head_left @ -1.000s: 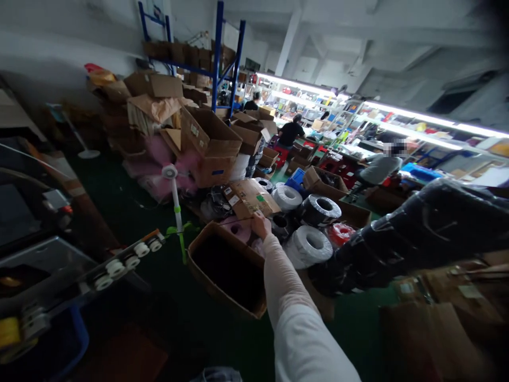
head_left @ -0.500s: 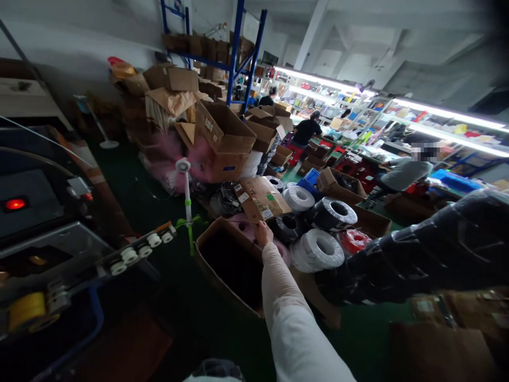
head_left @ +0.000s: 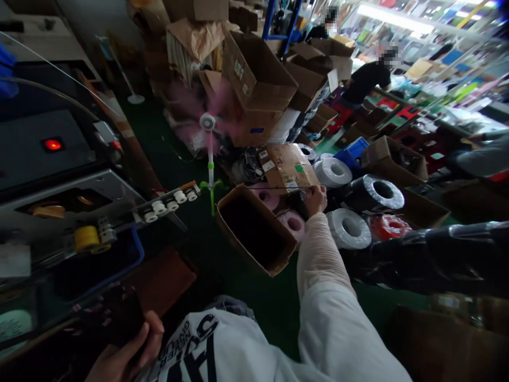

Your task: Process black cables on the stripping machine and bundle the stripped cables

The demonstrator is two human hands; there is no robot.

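Note:
My right hand (head_left: pixel 316 199) is stretched out ahead, its fingers closed on a thin dark wire (head_left: pixel 274 188) that runs left toward the row of white rollers (head_left: pixel 170 203) on the machine. Below the wire stands an open cardboard box (head_left: pixel 258 228) with a dark inside. At the lower left, my left hand (head_left: pixel 137 345) has its fingers bent beside a dark bundle with small pinkish bits (head_left: pixel 111 313); shadow hides how it touches the bundle.
A pink-bladed fan (head_left: pixel 207 122) spins beyond the box. Wrapped coils (head_left: pixel 350 228) and a long black wrapped roll (head_left: pixel 437 257) lie to the right. Cardboard boxes (head_left: pixel 258 69) are piled behind. People sit at lit benches at the upper right.
The view has swung down and left. My right hand has moved right with the wire, away from the box's edge. My left hand and the dark bundle have come into view.

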